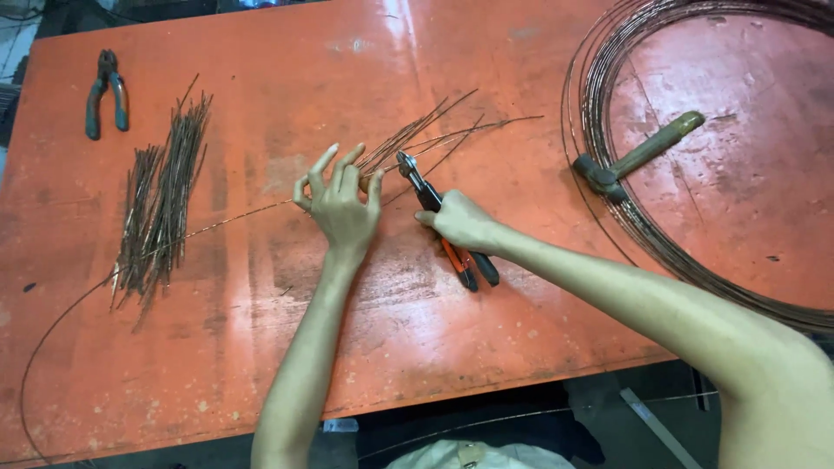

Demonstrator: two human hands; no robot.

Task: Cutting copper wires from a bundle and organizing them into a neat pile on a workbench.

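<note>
My left hand point(340, 201) rests on the orange table point(261, 52), fingers spread, pinching a long thin wire point(208, 227) that runs off to the left and curves down past the table edge. Just beyond the fingers lie several cut wire pieces point(443, 130), fanned out. My right hand point(460, 221) grips wire cutters point(417, 182) with orange and black handles; their jaws point up-left, right next to my left fingertips and the wire.
A pile of cut wire lengths point(161, 204) lies at the left. Pliers point(106, 91) with blue-grey handles sit at the far left. A large wire coil point(608, 191) fills the right side, with a hammer point(638, 156) lying on it.
</note>
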